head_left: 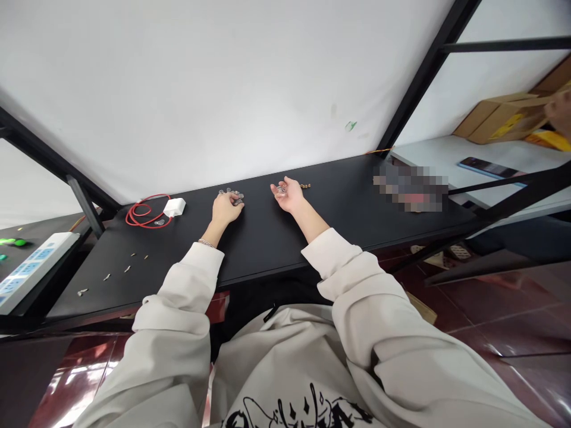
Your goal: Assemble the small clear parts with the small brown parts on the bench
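My left hand (pixel 226 208) is palm down by the wall, its fingers curled over a small pile of shiny, clear-looking round pieces (pixel 239 196). Some of these lie loose around its fingertips. My right hand (pixel 289 196) is turned partly palm up, fingers bent, cupping several similar shiny pieces (pixel 281 189). Just beyond its wrist lies a short row of small brown beads (pixel 306 186) on the black tabletop (pixel 263 244). What exactly the shiny pieces are is too small to make out.
Left of my hands lie a white charger (pixel 174 207) and a coiled red cable (pixel 143 215). Several tiny metal-looking bits (pixel 127 269) are scattered nearer. A power strip (pixel 35 267) stands far left. To the right are a blurred object (pixel 413 189), a phone (pixel 491 169) and a cardboard box (pixel 499 119).
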`<state>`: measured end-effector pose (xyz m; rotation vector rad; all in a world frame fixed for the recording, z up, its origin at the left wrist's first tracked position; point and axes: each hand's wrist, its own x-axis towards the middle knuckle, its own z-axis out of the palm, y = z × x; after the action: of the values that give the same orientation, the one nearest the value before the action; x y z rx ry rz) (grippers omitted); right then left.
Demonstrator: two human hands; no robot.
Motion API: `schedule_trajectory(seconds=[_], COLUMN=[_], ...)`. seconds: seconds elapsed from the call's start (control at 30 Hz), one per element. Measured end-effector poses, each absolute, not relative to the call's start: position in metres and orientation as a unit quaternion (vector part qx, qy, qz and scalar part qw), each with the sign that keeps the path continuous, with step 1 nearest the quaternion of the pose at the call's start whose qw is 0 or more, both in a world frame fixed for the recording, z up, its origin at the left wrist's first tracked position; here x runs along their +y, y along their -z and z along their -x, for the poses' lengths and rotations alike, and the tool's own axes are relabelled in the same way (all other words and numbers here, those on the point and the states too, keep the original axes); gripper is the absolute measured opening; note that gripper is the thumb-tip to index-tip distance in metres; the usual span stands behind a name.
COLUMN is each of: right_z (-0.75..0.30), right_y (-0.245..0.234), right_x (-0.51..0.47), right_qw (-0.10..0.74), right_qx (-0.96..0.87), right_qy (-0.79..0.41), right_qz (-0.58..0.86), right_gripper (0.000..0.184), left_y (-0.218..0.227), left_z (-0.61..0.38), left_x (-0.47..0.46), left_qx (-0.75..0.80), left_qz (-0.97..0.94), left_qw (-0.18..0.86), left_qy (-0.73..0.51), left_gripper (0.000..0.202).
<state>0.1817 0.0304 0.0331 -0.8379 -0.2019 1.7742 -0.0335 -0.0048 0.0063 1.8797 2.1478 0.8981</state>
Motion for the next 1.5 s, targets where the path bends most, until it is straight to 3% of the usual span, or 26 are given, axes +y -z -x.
schedule_trajectory(seconds=[0.2, 0.43, 0.77, 1.13, 1.5], right_z=[-0.18, -0.172, -0.159, -0.158, -0.156], right_y=[-0.031, -0.025, -0.006, -0.007, -0.008], right_x=[0.03, 0.023, 0.014, 0.015, 0.014], right_qw=[0.511, 0.493, 0.398, 0.363, 0.397], right_qx=[-0.145, -0.247, -0.704, -0.733, -0.701], right_qy=[-0.77, -0.735, -0.438, -0.384, -0.405], right_qz=[0.354, 0.395, 0.392, 0.428, 0.432], right_gripper=[0.022, 0.027, 0.024, 0.036, 0.017], left_y=[-0.005, -0.013, -0.012, -0.01, -0.014], left_z=[0.036, 0.027, 0.015, 0.015, 0.015], left_x=[-0.002, -0.01, -0.015, -0.014, -0.014], left_qx=[0.72, 0.632, 0.544, 0.549, 0.582], left_qz=[-0.633, -0.666, -0.705, -0.658, -0.65], left_qw=[0.061, 0.089, 0.179, 0.261, 0.223], left_qy=[-0.278, -0.386, -0.418, -0.445, -0.434], left_gripper=[0.014, 0.016, 0.028, 0.019, 0.014])
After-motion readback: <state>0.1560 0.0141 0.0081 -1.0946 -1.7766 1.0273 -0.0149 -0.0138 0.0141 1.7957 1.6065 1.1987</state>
